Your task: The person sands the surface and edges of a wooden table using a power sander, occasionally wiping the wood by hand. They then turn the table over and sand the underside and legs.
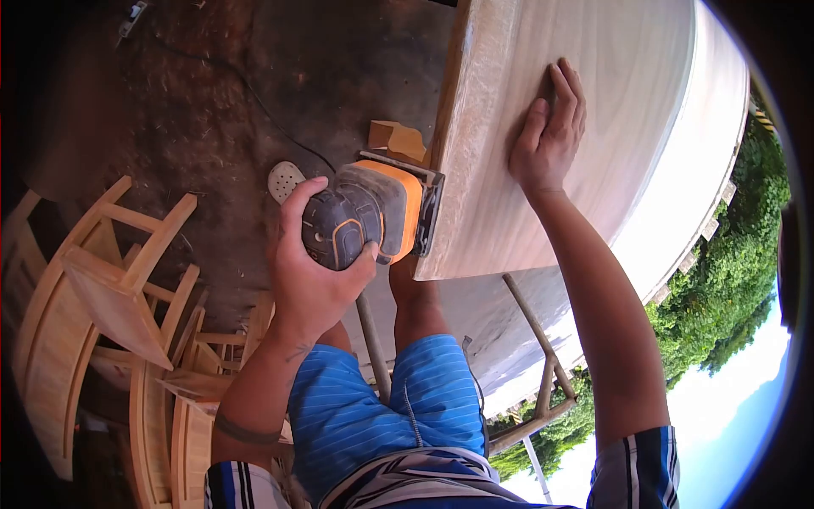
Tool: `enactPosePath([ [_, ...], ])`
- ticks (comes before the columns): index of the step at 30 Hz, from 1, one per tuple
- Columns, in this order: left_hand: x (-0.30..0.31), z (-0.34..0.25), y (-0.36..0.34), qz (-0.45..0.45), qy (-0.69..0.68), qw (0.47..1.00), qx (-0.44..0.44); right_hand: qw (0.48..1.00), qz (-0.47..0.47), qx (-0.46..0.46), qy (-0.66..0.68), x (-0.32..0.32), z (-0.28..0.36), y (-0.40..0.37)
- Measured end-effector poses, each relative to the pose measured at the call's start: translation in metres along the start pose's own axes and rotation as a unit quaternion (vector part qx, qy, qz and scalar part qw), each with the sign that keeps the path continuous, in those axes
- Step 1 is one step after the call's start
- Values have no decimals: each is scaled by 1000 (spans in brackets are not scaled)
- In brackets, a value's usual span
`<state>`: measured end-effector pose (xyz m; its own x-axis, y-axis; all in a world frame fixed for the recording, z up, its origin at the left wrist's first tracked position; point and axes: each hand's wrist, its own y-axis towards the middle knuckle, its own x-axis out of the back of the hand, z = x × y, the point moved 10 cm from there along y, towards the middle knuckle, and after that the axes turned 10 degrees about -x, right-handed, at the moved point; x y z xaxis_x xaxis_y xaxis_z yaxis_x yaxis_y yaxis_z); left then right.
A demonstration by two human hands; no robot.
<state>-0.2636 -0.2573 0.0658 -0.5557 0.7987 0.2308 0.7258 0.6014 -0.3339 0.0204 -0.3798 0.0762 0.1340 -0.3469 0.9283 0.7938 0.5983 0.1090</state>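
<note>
My left hand (318, 284) is wrapped round the dark grip of an orange and black electric sander (360, 212). The sander's flat pad is up against the edge of a pale wooden panel (619, 93), near its lower left corner. My right hand (551, 127) lies flat on the panel's broad face, fingers stretched out and holding nothing. Whitish, dusty-looking wear runs along the panel's edge strip. A cord (246, 81) leads from the sander up and left across the floor.
Unfinished wooden chairs (127, 280) are heaped at the left. Behind the sander lies folded brown sandpaper or card (397, 140). A light perforated clog (285, 181) shows on the dark floor (331, 68). Metal tube legs (530, 314) stand below the panel, with greenery (712, 288) at the right.
</note>
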Motion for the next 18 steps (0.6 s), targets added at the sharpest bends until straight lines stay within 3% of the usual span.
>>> enactPosePath([
  [4,-4,2,-31,43,53,998,-4,1000,-13,8,1,2,0,0],
  [10,3,-18,2,-48,17,997,-59,999,-30,15,3,4,1,0],
  [14,10,-40,31,-53,85,992,-82,999,-38,19,3,5,1,0],
  [18,3,-58,21,-18,150,974,-168,999,-33,22,8,4,-2,0],
])
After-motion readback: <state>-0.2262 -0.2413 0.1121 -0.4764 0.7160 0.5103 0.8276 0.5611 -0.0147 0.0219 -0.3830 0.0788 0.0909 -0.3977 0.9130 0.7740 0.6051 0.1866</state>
